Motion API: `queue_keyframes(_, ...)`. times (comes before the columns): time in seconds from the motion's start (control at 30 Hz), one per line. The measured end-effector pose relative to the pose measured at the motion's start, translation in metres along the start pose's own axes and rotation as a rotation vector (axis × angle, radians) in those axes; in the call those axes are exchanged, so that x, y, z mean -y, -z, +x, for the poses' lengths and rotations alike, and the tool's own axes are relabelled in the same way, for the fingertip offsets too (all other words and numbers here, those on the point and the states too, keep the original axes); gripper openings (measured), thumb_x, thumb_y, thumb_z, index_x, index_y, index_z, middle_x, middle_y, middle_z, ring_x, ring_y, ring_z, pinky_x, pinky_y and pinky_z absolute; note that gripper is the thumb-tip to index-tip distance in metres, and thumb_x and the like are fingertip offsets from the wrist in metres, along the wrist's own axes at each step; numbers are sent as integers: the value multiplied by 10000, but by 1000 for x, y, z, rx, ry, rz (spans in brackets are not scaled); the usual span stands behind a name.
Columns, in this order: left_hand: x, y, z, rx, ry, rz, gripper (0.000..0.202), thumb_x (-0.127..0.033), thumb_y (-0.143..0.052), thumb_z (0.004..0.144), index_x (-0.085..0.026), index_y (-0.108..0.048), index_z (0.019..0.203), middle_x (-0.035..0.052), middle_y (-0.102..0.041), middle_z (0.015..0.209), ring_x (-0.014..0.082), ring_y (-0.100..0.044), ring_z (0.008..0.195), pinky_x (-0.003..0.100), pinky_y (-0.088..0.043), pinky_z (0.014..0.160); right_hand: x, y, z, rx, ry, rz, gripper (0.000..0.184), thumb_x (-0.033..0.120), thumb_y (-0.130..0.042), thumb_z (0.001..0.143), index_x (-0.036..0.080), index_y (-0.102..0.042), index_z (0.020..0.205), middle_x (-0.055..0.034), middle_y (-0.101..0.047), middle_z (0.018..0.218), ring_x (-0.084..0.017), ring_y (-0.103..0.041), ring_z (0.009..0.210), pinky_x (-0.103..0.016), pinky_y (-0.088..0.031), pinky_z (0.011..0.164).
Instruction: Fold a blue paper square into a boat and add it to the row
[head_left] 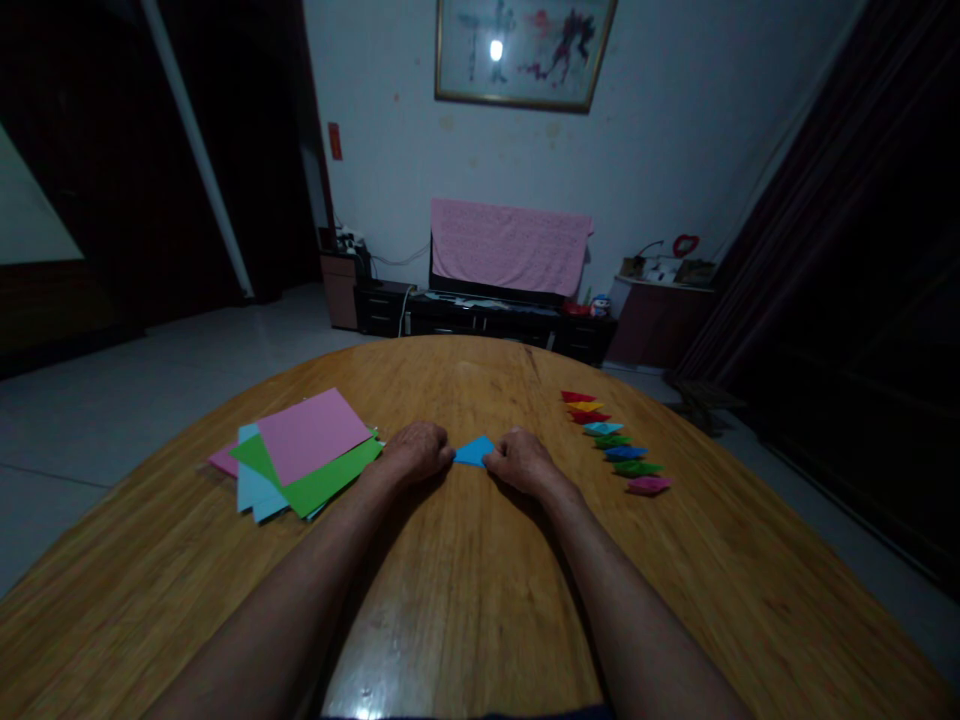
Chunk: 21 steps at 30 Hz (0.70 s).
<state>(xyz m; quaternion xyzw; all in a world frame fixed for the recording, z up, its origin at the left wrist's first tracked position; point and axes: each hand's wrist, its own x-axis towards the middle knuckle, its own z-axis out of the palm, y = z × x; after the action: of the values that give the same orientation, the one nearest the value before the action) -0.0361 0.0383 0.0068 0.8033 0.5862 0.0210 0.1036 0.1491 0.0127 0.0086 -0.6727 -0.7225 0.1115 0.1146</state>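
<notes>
A small folded blue paper (474, 452) lies on the round wooden table (465, 600) between my two hands. My left hand (415, 452) is closed, its fingertips pinching the paper's left edge. My right hand (520, 459) is closed too and pinches the paper's right edge. Both forearms rest on the table. To the left of my left hand lies a fanned stack of coloured sheets (300, 455), pink on top, then green and light blue.
A row of several small folded paper shapes (613, 442) in red, yellow, blue, green and pink runs along the table right of my right hand. Beyond the table stand a low TV cabinet with a pink cloth (508, 245) and a framed picture (523, 50).
</notes>
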Motion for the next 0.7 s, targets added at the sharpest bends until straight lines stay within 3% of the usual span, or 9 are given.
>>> queue_keyframes(0.37, 0, -1, 0, -6, -13, -6, 318, -360, -449, 852, -192, -704, 941, 115, -725, 994, 227, -658, 931, 293, -465, 762, -3, -5, 2, 3, -2, 39, 184, 261, -582, 776, 150, -704, 695, -48, -649, 674, -135, -531, 593, -240, -307, 530)
queue_keyframes(0.57, 0, -1, 0, -5, -2, -11, 312, -373, -475, 844, -196, -704, 959, 111, -722, 1007, 234, -653, 958, 299, -465, 787, -3, -8, -3, -75, 139, 104, 170, 171, -573, 798, 209, -701, 902, -50, -617, 1009, -171, -551, 934, -254, -385, 775)
queue_keyframes(0.7, 2, -3, 0, -32, -17, -12, 308, -364, -474, 839, -200, -699, 970, 110, -717, 1006, 248, -652, 954, 317, -471, 774, -1, -9, -6, -74, 199, 137, 227, 102, -555, 787, 224, -711, 897, -48, -587, 1101, -180, -536, 1003, -290, -385, 862)
